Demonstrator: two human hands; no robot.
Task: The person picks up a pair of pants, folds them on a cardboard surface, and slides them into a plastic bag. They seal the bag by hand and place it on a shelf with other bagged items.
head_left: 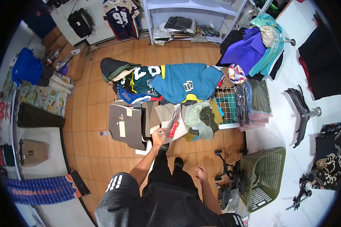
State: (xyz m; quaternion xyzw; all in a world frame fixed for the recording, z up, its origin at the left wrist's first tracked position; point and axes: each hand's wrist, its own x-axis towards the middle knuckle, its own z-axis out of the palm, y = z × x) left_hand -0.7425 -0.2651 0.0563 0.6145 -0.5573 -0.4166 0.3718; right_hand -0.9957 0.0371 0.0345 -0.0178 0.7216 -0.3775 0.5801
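Observation:
My left hand is at the front edge of the clothes pile, its fingers pinched together against a cream folded garment with a red tag. What lies between the fingertips is too small to make out. Just left of it are folded dark brown trousers with a cream paper tag. Sage green folded clothes lie to the right. My right hand hangs in the air by my right leg, fingers loosely apart and holding nothing.
Behind lie a teal shirt and dark jerseys. A white wire grid and plastic-packed garments stand right. An olive plastic basket and black hangers are near my right side. Shelving is at the back.

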